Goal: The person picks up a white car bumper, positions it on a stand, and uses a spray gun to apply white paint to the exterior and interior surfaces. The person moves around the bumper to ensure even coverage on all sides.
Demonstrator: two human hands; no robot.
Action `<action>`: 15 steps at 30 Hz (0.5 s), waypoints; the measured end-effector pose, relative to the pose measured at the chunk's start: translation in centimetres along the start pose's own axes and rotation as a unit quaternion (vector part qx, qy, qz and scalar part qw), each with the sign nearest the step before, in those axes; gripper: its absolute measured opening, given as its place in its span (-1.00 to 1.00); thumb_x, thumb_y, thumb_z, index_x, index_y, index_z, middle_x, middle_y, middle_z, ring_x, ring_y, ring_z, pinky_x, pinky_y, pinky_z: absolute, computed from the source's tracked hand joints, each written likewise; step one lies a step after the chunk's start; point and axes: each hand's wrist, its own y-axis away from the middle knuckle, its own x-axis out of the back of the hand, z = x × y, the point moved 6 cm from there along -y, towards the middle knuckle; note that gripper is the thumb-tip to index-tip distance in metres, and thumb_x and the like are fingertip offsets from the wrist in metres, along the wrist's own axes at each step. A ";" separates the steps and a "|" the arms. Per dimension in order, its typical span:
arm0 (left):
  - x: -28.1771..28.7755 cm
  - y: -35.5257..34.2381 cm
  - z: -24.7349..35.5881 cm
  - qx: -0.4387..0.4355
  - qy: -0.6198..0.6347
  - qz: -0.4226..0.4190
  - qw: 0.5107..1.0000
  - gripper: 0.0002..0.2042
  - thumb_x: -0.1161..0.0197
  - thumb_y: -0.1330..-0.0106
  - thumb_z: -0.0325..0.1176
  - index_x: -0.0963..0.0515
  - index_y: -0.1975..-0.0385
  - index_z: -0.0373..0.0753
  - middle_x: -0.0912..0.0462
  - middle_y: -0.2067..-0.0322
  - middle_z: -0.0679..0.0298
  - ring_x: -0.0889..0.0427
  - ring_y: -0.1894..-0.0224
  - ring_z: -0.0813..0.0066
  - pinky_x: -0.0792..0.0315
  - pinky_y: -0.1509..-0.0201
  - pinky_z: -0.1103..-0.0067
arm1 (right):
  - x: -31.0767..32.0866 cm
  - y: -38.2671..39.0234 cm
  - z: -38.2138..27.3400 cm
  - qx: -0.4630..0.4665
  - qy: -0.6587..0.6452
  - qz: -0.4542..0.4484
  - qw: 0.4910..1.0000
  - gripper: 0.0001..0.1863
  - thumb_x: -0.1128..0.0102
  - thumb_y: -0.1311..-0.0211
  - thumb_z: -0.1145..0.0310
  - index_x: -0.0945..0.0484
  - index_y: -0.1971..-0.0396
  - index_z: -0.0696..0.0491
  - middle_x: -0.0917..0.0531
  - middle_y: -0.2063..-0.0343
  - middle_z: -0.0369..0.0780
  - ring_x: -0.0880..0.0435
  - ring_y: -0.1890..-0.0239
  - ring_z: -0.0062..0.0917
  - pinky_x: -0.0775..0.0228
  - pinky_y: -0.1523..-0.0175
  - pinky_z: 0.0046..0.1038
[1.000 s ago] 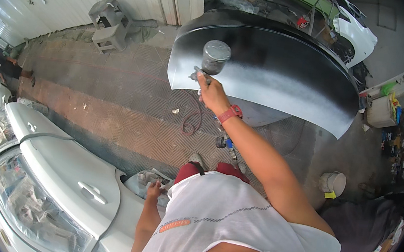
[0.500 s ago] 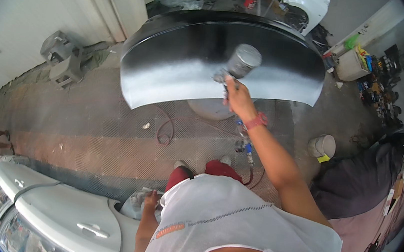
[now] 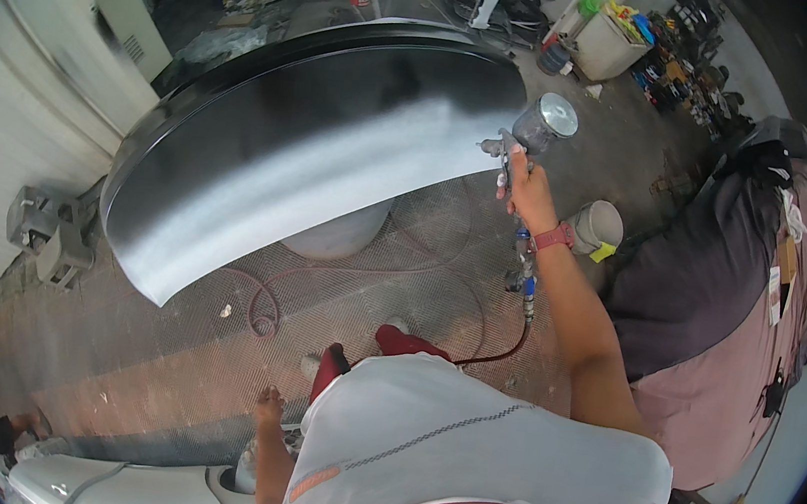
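The step in hand looks to be spraying paint on a curved car panel [image 3: 318, 131], which lies across the far middle of the scene. It shows 2 tones: glossy dark on the far side and pale silver along the near edge, with a soft blend between them.

The right hand [image 3: 529, 192] has its grip closed around the handle of a spray gun [image 3: 506, 154], its metal cup [image 3: 545, 123] uppermost and tipped to the right. The nozzle points left, at the panel's right end; the gap looks small, but I cannot tell it exactly, nor whether the trigger is pressed. The left hand [image 3: 270, 404] hangs low at the near left, its grip loose, fingers a little bent, with nothing seen in it.

I judge that the next move calls for a level pass along the panel, with the nozzle square to the curve and at an even gap, so that the blend stays smooth. The dark red hose [image 3: 502, 355], hanging from fittings [image 3: 529, 283] below the gun, needs slack and should stay clear of the panel's near edge.
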 end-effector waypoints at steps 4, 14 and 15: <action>-5.4 1.9 -1.0 -0.036 -0.090 -0.040 0.994 -0.50 -0.19 -0.57 -0.11 -0.52 -0.33 -0.34 -0.74 0.00 0.07 -0.70 -0.07 0.27 -0.54 -0.12 0.40 | 5.7 -4.6 3.5 -0.034 0.016 0.041 0.998 -0.28 0.08 -0.59 -0.20 -0.65 0.35 0.24 -0.59 0.71 -0.24 -0.50 0.79 -0.56 -0.31 0.68 -0.48; -5.1 4.4 -7.9 -0.125 -0.363 -0.071 0.920 -0.48 -0.08 -0.57 -0.04 -0.57 -0.22 -0.40 -0.71 -0.08 -0.10 -0.64 -0.15 -0.15 -0.47 -0.29 0.20 | 14.0 -16.0 10.2 -0.079 0.093 0.125 0.985 -0.21 0.07 -0.53 -0.31 -0.66 0.37 0.24 -0.70 0.60 -0.14 -0.66 0.68 -0.45 -0.38 0.68 -0.42; -4.3 4.6 -9.1 -0.098 -0.378 -0.067 0.918 -0.49 -0.07 -0.57 -0.04 -0.58 -0.21 -0.38 -0.71 -0.07 -0.09 -0.63 -0.16 -0.16 -0.46 -0.30 0.20 | 13.9 -16.6 10.1 -0.074 0.106 0.143 0.981 -0.21 0.07 -0.53 -0.31 -0.66 0.37 0.24 -0.70 0.60 -0.13 -0.66 0.68 -0.45 -0.39 0.68 -0.42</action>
